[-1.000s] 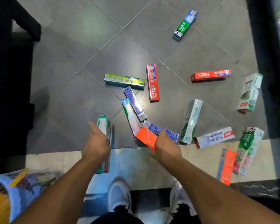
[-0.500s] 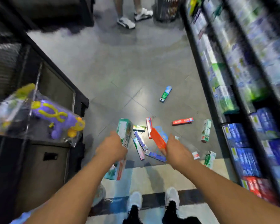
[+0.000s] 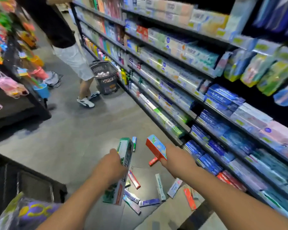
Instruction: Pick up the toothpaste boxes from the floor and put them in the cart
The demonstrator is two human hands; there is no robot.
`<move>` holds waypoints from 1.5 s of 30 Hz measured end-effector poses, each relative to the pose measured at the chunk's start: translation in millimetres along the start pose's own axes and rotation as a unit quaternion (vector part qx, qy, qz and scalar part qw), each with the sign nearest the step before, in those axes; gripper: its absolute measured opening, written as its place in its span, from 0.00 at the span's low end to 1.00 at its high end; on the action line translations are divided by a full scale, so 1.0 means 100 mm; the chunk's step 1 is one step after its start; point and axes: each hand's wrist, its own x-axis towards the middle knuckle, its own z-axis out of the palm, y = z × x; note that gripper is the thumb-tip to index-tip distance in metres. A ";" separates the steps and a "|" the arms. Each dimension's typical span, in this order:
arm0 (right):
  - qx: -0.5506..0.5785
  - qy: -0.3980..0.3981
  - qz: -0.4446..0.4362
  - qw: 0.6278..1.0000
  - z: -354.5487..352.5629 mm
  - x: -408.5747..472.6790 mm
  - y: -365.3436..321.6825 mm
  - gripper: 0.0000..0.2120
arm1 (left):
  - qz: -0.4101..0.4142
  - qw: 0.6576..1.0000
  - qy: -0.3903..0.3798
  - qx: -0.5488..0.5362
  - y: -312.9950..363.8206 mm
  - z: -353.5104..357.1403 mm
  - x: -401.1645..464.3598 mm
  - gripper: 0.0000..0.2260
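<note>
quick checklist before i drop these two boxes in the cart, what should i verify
1. Left hand grips the green and white box: ok, fingers wrapped round its middle.
2. Right hand holds the orange box: ok, gripped at its lower end.
3. Cart in reach: cannot tell, only its dark edge shows at lower left.
4. Room in the cart: cannot tell, a bagged purple toy lies there and the rest is out of view.
5. Path clear of the other shopper: ok, standing further down the aisle by a basket.
6. Floor cleared: not ok, several loose boxes remain below the hands.
</note>
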 end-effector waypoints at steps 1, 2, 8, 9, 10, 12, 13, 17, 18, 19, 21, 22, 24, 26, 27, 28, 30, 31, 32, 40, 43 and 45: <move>0.004 0.014 0.021 1.000 -0.11 -0.11 0.12 0.18 | 0.024 1.000 0.003 0.013 0.18 -0.03 -0.03 0.17; 0.005 0.028 0.041 0.999 -0.22 -0.22 0.25 0.17 | 0.049 0.998 0.004 0.026 0.37 -0.06 -0.08 0.17; 0.011 0.094 0.163 0.982 -0.68 -1.05 1.26 0.18 | 0.189 0.976 -0.004 0.104 1.70 0.07 -0.56 0.18; 0.007 0.104 0.179 0.978 -0.71 -1.22 1.47 0.19 | 0.214 0.970 -0.007 0.115 1.94 0.15 -0.66 0.18; 0.004 0.112 0.196 0.974 -0.74 -1.42 1.70 0.19 | 0.240 0.963 -0.010 0.126 2.20 0.24 -0.77 0.18; 0.005 0.124 0.240 0.963 -0.77 -1.89 2.17 0.20 | 0.288 0.945 -0.027 0.151 2.72 0.49 -1.04 0.17; 0.011 0.127 0.266 0.956 -0.77 -2.14 2.41 0.19 | 0.311 0.935 -0.042 0.165 2.97 0.65 -1.21 0.18; 0.037 0.152 0.387 0.909 -0.72 -3.29 3.31 0.16 | 0.407 0.884 -0.080 0.215 3.93 1.42 -1.99 0.17; 0.040 0.156 0.413 0.896 -0.69 -3.59 3.52 0.16 | 0.434 0.868 -0.088 0.223 4.15 1.62 -2.21 0.15; 0.043 0.157 0.438 0.884 -0.66 -3.88 3.71 0.17 | 0.463 0.852 -0.095 0.227 4.37 1.82 -2.44 0.14; 0.054 0.160 0.483 0.860 -0.60 -4.50 4.03 0.17 | 0.512 0.817 -0.099 0.246 4.76 2.19 -2.94 0.14; 0.057 0.164 0.504 0.846 -0.58 -4.80 4.18 0.17 | 0.531 0.803 -0.097 0.254 4.95 2.38 -3.20 0.16; 0.063 0.170 0.548 0.817 -0.51 -5.39 4.43 0.18 | 0.566 0.774 -0.108 0.261 5.30 2.74 -3.69 0.20; 0.070 0.179 0.586 0.787 -0.43 -5.96 4.63 0.16 | 0.602 0.740 -0.134 0.269 5.59 3.07 -4.20 0.20; 0.074 0.185 0.604 0.772 -0.39 -6.23 4.72 0.14 | 0.619 0.721 -0.144 0.276 5.72 3.22 -4.46 0.19; 0.081 0.188 0.621 0.757 -0.35 -6.49 4.81 0.12 | 0.635 0.704 -0.150 0.281 5.83 3.36 -4.70 0.17; 0.096 0.185 0.650 0.731 -0.25 -6.96 4.96 0.11 | 0.664 0.673 -0.151 0.289 6.02 3.61 -5.18 0.16; 0.103 0.185 0.664 0.717 -0.19 -7.16 5.03 0.11 | 0.677 0.657 -0.147 0.298 6.10 3.74 -5.39 0.16; 0.106 0.188 0.681 0.700 -0.12 -7.36 5.10 0.11 | 0.691 0.640 -0.143 0.305 6.17 3.87 -5.59 0.16; 0.149 0.207 0.777 0.576 0.41 -8.51 5.58 0.11 | 0.756 0.525 -0.182 0.347 6.67 4.99 -6.76 0.16; 0.165 0.194 0.805 0.535 0.43 -8.90 5.80 0.12 | 0.780 0.482 -0.187 0.354 6.92 5.30 -7.15 0.18; 0.170 0.197 0.822 0.506 0.37 -9.16 5.93 0.12 | 0.785 0.471 -0.192 0.354 7.12 5.51 -7.41 0.20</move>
